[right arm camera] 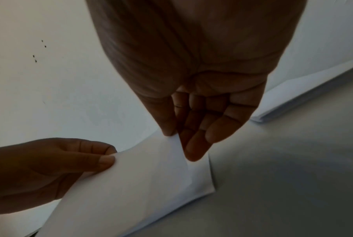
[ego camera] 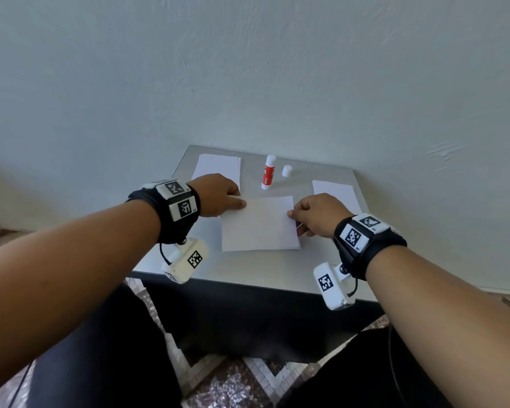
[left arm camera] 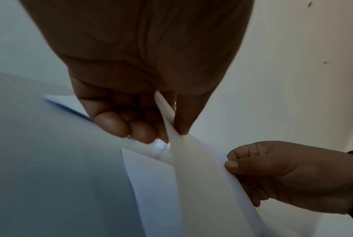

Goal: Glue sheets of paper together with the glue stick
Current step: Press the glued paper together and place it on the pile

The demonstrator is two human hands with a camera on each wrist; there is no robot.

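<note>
A white sheet of paper hangs just above another sheet lying on the grey table. My left hand pinches the upper sheet's left edge between thumb and fingers. My right hand pinches its right edge. The lower sheet shows beneath in both wrist views. A red-and-white glue stick stands uncapped behind the sheets, its white cap beside it.
A stack of white sheets lies at the table's back left, another stack at the right. A pale wall rises right behind the table. My knees in dark trousers sit below the table's front edge.
</note>
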